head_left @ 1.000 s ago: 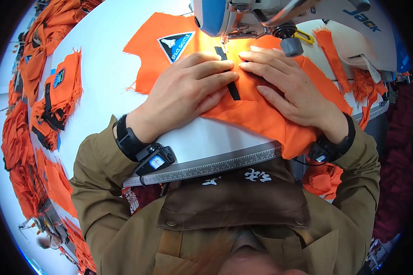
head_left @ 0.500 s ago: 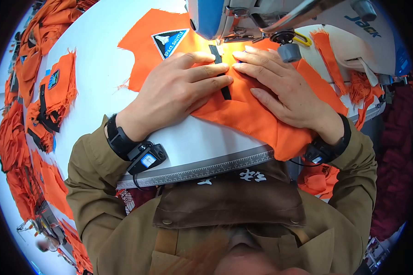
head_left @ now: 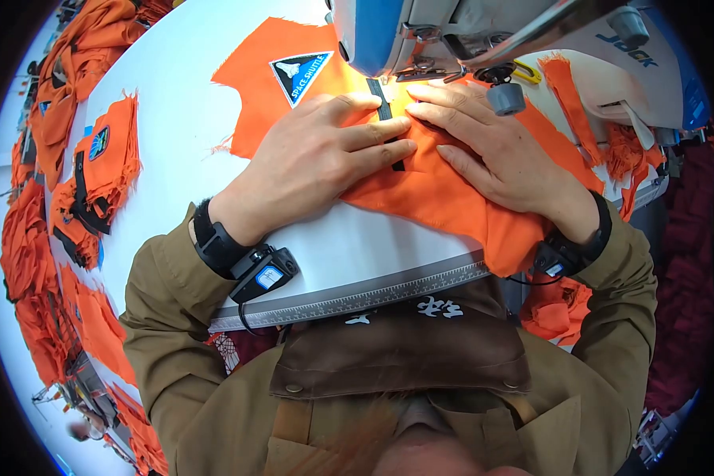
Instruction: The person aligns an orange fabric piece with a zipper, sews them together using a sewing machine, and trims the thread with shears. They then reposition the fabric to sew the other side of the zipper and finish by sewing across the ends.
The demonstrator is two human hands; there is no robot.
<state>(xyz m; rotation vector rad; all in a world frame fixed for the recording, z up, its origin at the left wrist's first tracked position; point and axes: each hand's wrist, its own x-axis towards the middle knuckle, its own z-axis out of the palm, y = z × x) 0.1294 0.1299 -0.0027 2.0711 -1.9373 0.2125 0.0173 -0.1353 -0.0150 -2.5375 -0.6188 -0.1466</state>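
Observation:
An orange fabric piece (head_left: 254,71) with a triangular space shuttle patch (head_left: 300,74) lies on the white table under the sewing machine (head_left: 373,40). My left hand (head_left: 313,155) rests flat on it, fingers apart, the fingertips reaching the black strip (head_left: 384,107). My right hand (head_left: 496,147) lies on the fabric to the right of the strip, its fingers stretched out toward the needle area. The machine's head hides the needle. The fabric's lower corner hangs over the table's front edge near my right wrist.
Stacked orange pieces with a patch (head_left: 107,151) lie at the table's left. Heaps of orange fabric (head_left: 32,254) stand beyond. A ruler strip (head_left: 357,300) runs along the front edge. Orange scraps (head_left: 627,151) sit at the right, with dark red fabric (head_left: 682,262) beside the table.
The whole view has shifted slightly, with the table and machine a little further right. Both hands remain on the fabric, in nearly the same pose.

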